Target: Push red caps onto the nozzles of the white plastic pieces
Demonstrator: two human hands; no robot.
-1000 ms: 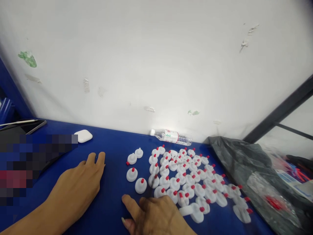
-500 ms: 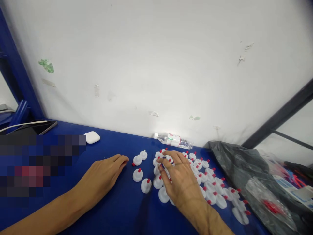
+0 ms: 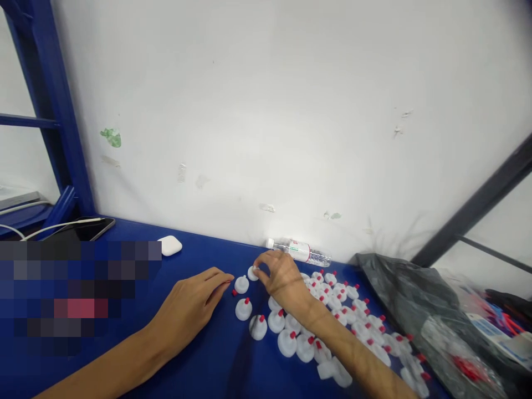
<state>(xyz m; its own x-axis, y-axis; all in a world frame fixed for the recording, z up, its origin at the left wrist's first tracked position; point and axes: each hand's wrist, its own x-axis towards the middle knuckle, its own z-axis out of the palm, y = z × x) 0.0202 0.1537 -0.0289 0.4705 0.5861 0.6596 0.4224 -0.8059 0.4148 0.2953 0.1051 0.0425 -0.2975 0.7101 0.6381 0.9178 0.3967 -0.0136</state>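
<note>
My left hand [image 3: 195, 305] rests over the blue table [image 3: 195, 360], thumb and fingertips pinched together. A hint of red shows at its fingertips, too small to name. Just right of them are a small red tip cap [image 3: 234, 292] and a white nozzle cap [image 3: 241, 285] without a red tip. My right hand [image 3: 285, 280] reaches across from the right, thumb and forefinger closed on another white nozzle cap [image 3: 252, 273]. White nozzle caps with red tips stand nearby, one [image 3: 243, 309] below the pair and another [image 3: 258, 328] to its lower right.
Many red-tipped white caps [image 3: 305, 348] spread under and right of my right forearm. A clear bottle [image 3: 299, 251] lies along the wall. Dark plastic bags [image 3: 399, 282] fill the right side. A white case [image 3: 170, 245] and a phone [image 3: 100, 227] with a cable lie left.
My right hand has moved left from the group of red-tipped caps to a white cap near my left hand and taken hold of it. The view has shifted slightly; my left hand stays pinched.
</note>
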